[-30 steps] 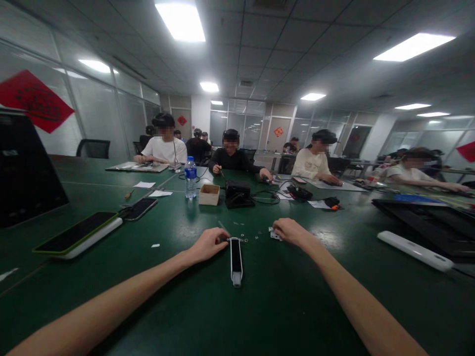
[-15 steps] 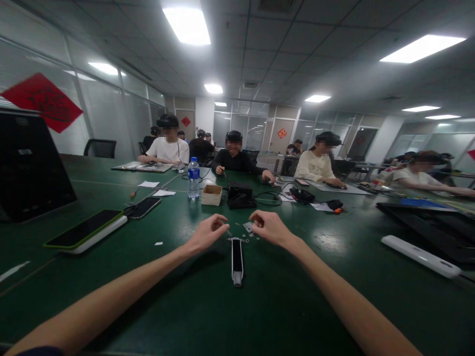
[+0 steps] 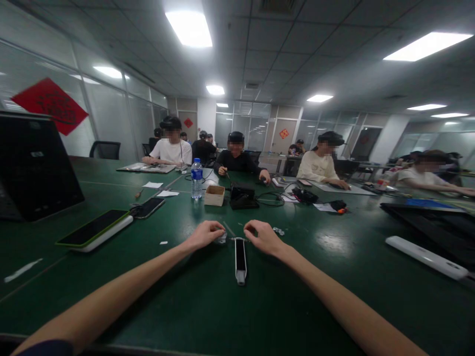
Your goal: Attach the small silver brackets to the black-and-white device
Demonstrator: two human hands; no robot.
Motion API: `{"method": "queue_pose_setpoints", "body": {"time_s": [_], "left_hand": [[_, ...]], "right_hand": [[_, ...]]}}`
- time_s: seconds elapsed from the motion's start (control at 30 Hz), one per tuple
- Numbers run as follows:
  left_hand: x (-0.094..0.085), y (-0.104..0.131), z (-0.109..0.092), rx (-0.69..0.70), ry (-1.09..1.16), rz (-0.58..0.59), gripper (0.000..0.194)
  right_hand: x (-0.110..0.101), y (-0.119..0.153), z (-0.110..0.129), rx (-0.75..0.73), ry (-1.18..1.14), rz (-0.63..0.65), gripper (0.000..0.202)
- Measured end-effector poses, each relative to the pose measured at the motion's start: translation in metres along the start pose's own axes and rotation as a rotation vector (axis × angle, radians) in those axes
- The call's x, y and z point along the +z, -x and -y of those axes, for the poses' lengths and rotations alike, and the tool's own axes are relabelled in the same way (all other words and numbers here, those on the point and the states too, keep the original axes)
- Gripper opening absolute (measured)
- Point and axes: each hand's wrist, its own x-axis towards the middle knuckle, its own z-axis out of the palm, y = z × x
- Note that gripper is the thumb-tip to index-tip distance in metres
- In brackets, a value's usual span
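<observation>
Beneath the lit ceiling [image 3: 230, 57], your green table [image 3: 222, 319] runs toward a co-worker [image 3: 237, 160] at twelve o'clock. Your right hand [image 3: 264, 237], loosely curled, and left hand [image 3: 206, 233], nearly pinched beside a pale part [image 3: 222, 239], flank the slim device [image 3: 241, 259] at one and eleven; any grip is unclear. Small bits [image 3: 278, 231], toward one o'clock, remain loose.

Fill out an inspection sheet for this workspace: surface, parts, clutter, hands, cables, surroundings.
Surface: green table, seams visible at left.
Parts: white stick with dark face, lying lengthwise; small pale pieces beyond it, to the right.
Clutter: water bottle, open box, green-edged phone, dark phone.
Hands: left hand, fingers at a small pale piece, grip unclear; right hand, fingers bent near the stick's far end, contents unclear.
Cables: black cable, looped right of the box.
Surroundings: seated people across the table; ceiling lights on.
</observation>
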Motion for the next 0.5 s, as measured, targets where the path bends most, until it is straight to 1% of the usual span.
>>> {"method": "queue_pose_setpoints", "body": {"time_s": [0.13, 0.27, 0.37, 0.5], "left_hand": [[0.001, -0.002, 0.004, 0.017, -0.125, 0.033, 0.031], [0.005, 0.000, -0.001, 0.036, -0.205, 0.050, 0.031], [0.007, 0.001, -0.004, 0.033, -0.228, 0.054, 0.030], [0.011, 0.001, -0.003, 0.065, -0.223, 0.022, 0.029]], "right_hand": [[0.003, 0.017, -0.017, -0.022, 0.130, 0.069, 0.015], [0.009, 0.019, -0.017, -0.056, 0.168, 0.122, 0.017], [0.010, 0.018, -0.015, -0.047, 0.151, 0.126, 0.017], [0.012, 0.020, -0.018, -0.007, 0.046, 0.121, 0.018]]}}
